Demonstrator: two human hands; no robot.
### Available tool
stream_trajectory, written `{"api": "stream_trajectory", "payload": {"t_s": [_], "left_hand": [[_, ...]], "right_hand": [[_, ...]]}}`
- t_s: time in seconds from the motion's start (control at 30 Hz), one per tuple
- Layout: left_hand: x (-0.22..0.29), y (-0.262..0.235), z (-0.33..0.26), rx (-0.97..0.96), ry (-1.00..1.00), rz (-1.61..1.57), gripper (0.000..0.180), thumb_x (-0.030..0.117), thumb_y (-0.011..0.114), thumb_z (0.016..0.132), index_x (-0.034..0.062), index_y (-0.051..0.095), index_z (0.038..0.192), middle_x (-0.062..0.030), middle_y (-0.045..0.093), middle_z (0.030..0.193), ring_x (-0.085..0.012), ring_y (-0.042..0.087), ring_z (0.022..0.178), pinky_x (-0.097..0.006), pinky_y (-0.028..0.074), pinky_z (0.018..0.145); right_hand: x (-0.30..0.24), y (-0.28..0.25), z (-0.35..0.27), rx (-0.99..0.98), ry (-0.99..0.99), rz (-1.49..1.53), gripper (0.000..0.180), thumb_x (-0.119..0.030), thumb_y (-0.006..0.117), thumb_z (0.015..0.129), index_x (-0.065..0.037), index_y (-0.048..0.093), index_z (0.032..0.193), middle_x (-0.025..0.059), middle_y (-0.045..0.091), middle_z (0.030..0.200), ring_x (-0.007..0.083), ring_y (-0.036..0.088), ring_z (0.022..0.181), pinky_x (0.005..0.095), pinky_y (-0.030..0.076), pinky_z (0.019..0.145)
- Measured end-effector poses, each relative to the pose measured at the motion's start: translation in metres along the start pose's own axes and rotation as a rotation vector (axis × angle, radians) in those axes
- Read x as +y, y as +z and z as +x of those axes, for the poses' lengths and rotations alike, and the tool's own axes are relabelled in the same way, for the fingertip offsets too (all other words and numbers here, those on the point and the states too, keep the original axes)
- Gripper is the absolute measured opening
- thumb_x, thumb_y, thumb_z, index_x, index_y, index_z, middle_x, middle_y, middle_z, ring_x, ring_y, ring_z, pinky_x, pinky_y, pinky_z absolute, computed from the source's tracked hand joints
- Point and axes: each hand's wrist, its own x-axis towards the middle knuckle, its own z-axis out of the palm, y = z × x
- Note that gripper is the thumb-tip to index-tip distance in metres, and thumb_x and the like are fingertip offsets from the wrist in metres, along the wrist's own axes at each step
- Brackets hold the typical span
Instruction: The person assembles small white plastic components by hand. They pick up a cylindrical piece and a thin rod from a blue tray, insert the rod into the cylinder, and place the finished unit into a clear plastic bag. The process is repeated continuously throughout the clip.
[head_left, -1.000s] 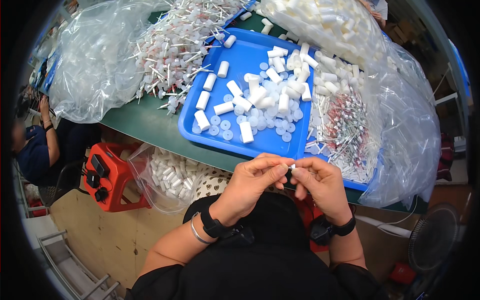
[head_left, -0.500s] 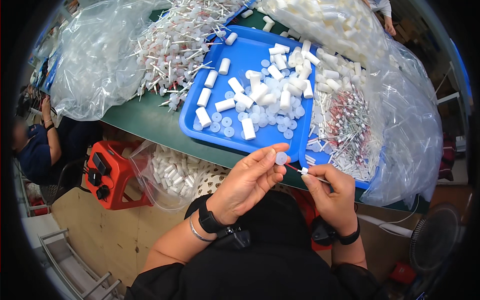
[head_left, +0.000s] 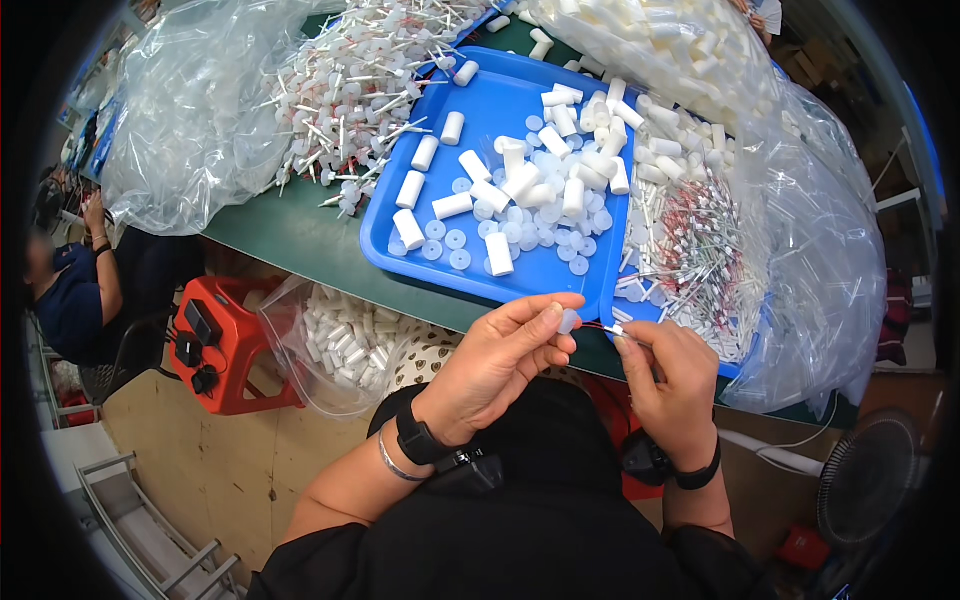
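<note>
Head view: near the centre of the frame, just below the right part of the blue plastic tray (head_left: pixel 550 285), the left hand (head_left: pixel 490 375) pinches a small translucent round disc (head_left: pixel 568 321) between thumb and forefinger, its other fingers loosely curled. To the right of it, the right hand (head_left: pixel 675 385) is nearly closed, thumb and forefinger pressed on a thin red wire with a small white end piece (head_left: pixel 615 329). The wire's long axis crosses the narrow gap between the hands roughly left to right, dipping slightly rightward; its left end meets the disc, though whether it passes through cannot be told. The disc is at the left fingertips, the white piece at the right ones.

Higher in the frame, white foam cylinders (head_left: pixel 520 180) lie among more discs in the tray, which rests on the green worktop (head_left: pixel 300 235). A heap of thin wired pieces (head_left: pixel 690 240) lies right of centre.
</note>
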Motion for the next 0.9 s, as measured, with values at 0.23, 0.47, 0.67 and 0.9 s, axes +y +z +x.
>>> {"api": "stream_trajectory", "payload": {"t_s": [0.23, 0.47, 0.67, 0.9], "left_hand": [[0.001, 0.001, 0.0, 0.009, -0.029, -0.022, 0.036, 0.023, 0.06, 0.104, 0.0001, 0.059, 0.132, -0.0016, 0.068, 0.103, -0.0083, 0.065, 0.089, -0.024, 0.055, 0.082], [0.002, 0.005, 0.0, 0.029, -0.032, -0.009, 0.036, 0.023, 0.061, 0.103, -0.0001, 0.06, 0.131, -0.0028, 0.068, 0.103, -0.0091, 0.066, 0.09, -0.024, 0.055, 0.083], [0.001, 0.005, 0.001, -0.004, -0.042, -0.098, 0.035, 0.02, 0.062, 0.102, -0.0006, 0.06, 0.13, -0.0032, 0.068, 0.104, -0.0098, 0.067, 0.091, -0.024, 0.056, 0.084], [-0.007, 0.014, 0.0, -0.018, -0.063, -0.028, 0.036, 0.017, 0.061, 0.103, -0.0028, 0.058, 0.132, -0.0062, 0.067, 0.105, -0.0103, 0.066, 0.091, -0.024, 0.056, 0.082]], "right_hand": [[0.003, -0.001, 0.001, 0.035, -0.141, -0.157, 0.018, -0.002, 0.078, 0.078, -0.004, 0.069, 0.094, 0.0048, 0.06, 0.07, 0.0229, 0.054, 0.057, 0.0351, 0.038, 0.055], [0.008, 0.001, -0.003, 0.135, -0.389, -0.225, 0.031, -0.001, 0.08, 0.071, -0.006, 0.072, 0.101, 0.0012, 0.057, 0.074, 0.018, 0.05, 0.057, 0.0332, 0.037, 0.054], [0.009, -0.001, -0.004, 0.136, -0.404, -0.289, 0.03, -0.002, 0.079, 0.07, -0.007, 0.073, 0.099, 0.0012, 0.054, 0.073, 0.0172, 0.049, 0.058, 0.033, 0.036, 0.053], [0.001, 0.004, -0.003, 0.059, -0.291, -0.151, 0.013, -0.004, 0.075, 0.084, -0.003, 0.07, 0.096, 0.0043, 0.061, 0.072, 0.0175, 0.056, 0.058, 0.0328, 0.041, 0.054]]}}
